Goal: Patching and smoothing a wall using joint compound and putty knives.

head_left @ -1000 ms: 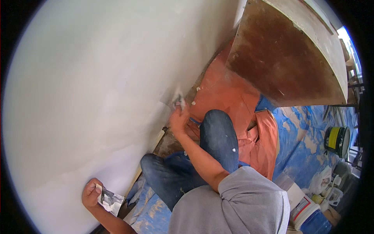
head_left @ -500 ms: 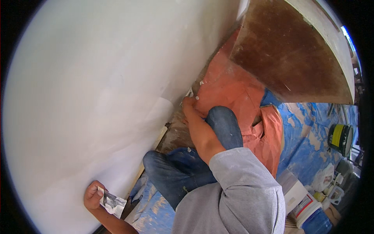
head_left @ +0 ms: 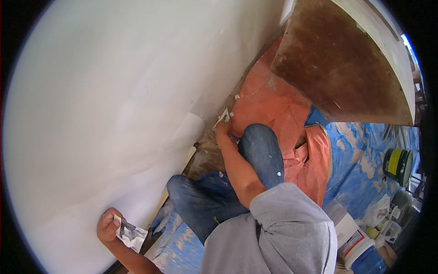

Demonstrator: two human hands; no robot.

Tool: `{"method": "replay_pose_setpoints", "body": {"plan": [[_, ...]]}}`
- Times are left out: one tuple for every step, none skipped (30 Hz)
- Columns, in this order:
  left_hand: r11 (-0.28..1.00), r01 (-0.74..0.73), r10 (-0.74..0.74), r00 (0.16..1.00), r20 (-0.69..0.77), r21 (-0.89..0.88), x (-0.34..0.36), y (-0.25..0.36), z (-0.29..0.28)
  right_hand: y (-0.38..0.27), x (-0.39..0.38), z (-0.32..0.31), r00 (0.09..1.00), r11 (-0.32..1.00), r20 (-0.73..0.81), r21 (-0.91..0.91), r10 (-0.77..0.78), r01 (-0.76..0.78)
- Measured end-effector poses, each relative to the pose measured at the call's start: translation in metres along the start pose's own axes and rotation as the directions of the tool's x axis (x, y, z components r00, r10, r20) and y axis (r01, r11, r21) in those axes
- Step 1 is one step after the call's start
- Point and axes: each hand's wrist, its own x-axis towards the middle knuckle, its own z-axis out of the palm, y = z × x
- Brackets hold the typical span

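Observation:
My left hand (head_left: pixel 108 224) is closed on a flat, dark metal putty spreader (head_left: pixel 133 235) smeared with white filler, low beside the white wall (head_left: pixel 114 118). Farther off, at the foot of the wall, my right hand (head_left: pixel 223 128) grips a small putty knife (head_left: pixel 223 117). Its whitish blade lies close to the wall's lower edge; I cannot tell whether it touches. My right arm reaches out over my bent knees, which are in blue jeans (head_left: pixel 262 146).
Reddish paper (head_left: pixel 278 102) and a stained blue tarp (head_left: pixel 351 150) cover the floor. A large brown panel (head_left: pixel 344 59) juts in at upper right. On the right stand a dark bucket with a yellow label (head_left: pixel 398 165), a white bucket (head_left: pixel 358 246) and several containers.
My right hand has drawn slightly back from the wall's foot, and more of the putty knife's blade shows. My left hand has barely shifted. A small white fleck now shows on my right knee.

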Motion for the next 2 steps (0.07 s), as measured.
{"method": "replay_pose_setpoints", "body": {"plan": [[1.0, -0.02, 0.019, 0.999, 0.027, 0.024, 0.009, 0.0, 0.003, 0.004, 0.029, 0.002, 1.0, 0.995, -0.009, -0.096, 0.012, -0.013], [0.998, -0.053, 0.05, 0.996, 0.067, 0.04, 0.023, 0.001, 0.007, 0.005, 0.071, -0.002, 0.999, 0.982, -0.034, -0.188, 0.016, -0.022]]}}
